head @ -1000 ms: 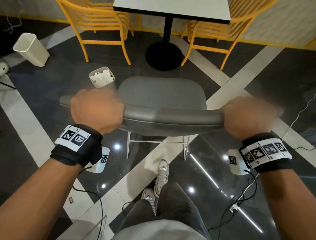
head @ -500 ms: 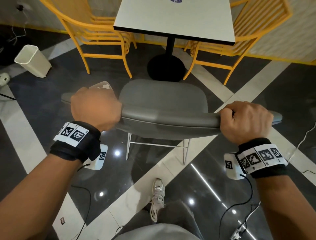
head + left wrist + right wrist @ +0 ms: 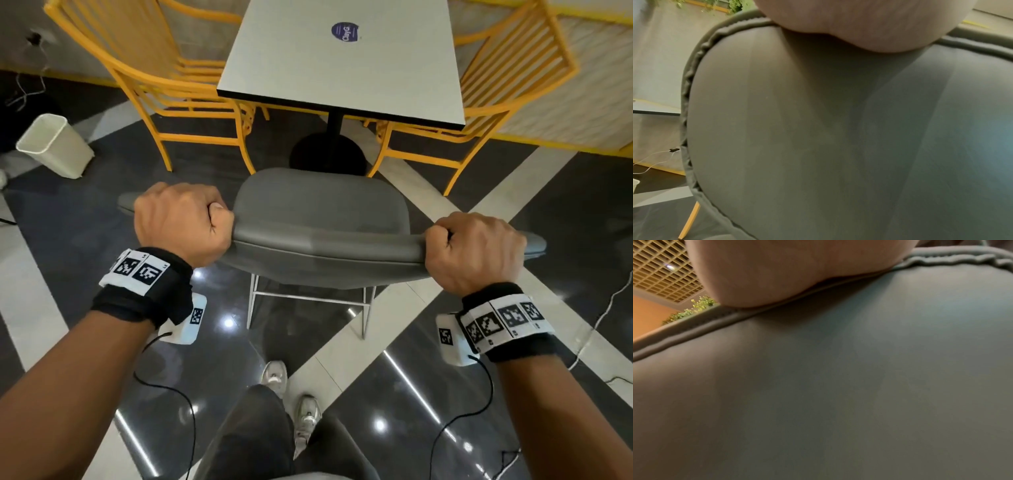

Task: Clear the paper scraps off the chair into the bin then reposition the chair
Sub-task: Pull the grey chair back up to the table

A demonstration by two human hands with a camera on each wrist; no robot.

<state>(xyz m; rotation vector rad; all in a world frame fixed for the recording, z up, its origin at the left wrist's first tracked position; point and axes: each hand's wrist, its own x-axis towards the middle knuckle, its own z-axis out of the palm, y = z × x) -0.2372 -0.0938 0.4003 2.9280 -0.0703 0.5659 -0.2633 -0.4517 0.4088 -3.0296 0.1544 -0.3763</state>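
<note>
A grey padded chair (image 3: 322,205) stands in front of me, its seat bare, its front edge near the black table base (image 3: 327,154). My left hand (image 3: 183,222) grips the left end of the backrest's top edge. My right hand (image 3: 474,251) grips the right end. In both wrist views the chair's grey back (image 3: 838,129) (image 3: 838,386) fills the frame, with the palm of my left hand (image 3: 859,24) and of my right hand (image 3: 787,269) pressed on its seam. The bin with the paper scraps is hidden behind my left hand.
A grey square table (image 3: 346,58) on a black post stands just beyond the chair. Yellow metal chairs flank it at left (image 3: 154,78) and right (image 3: 496,85). An empty white bin (image 3: 54,145) leans at the far left. Cables (image 3: 599,325) trail on the floor at right. My feet (image 3: 291,404) stand behind the chair.
Both hands have pushed the chair forward toward the table and I have stepped after it. The scrap-filled bin beside the chair has gone out of sight behind my left hand.
</note>
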